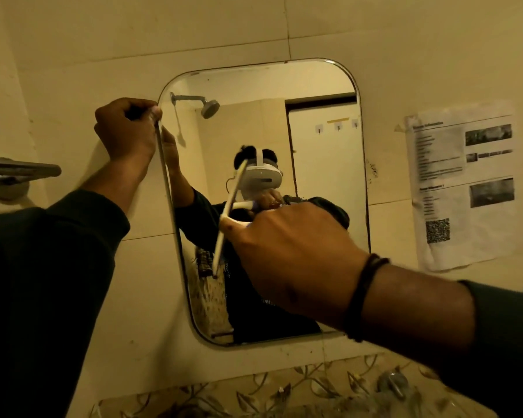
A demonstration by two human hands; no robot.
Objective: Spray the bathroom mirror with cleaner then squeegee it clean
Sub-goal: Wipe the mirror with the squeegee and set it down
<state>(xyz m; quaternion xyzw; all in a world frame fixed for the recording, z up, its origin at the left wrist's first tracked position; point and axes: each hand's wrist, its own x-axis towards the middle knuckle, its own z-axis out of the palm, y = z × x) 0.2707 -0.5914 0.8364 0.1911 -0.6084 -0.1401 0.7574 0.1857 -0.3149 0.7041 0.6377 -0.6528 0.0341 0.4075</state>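
Observation:
A rounded rectangular mirror (323,164) hangs on the tiled wall and reflects a person wearing a headset. My left hand (124,131) is closed on the mirror's upper left edge, fingers curled around the rim. My right hand (284,254) grips the handle of a white squeegee (228,215). Its long blade stands nearly upright against the left half of the glass, running from about the mirror's middle height down toward the lower left. No spray bottle is in view.
A metal shelf bracket (15,173) sticks out of the wall at the far left. A printed paper sheet (462,188) is taped to the wall right of the mirror. A patterned tile border (254,396) runs below, with a metal tap fitting (394,384) at lower right.

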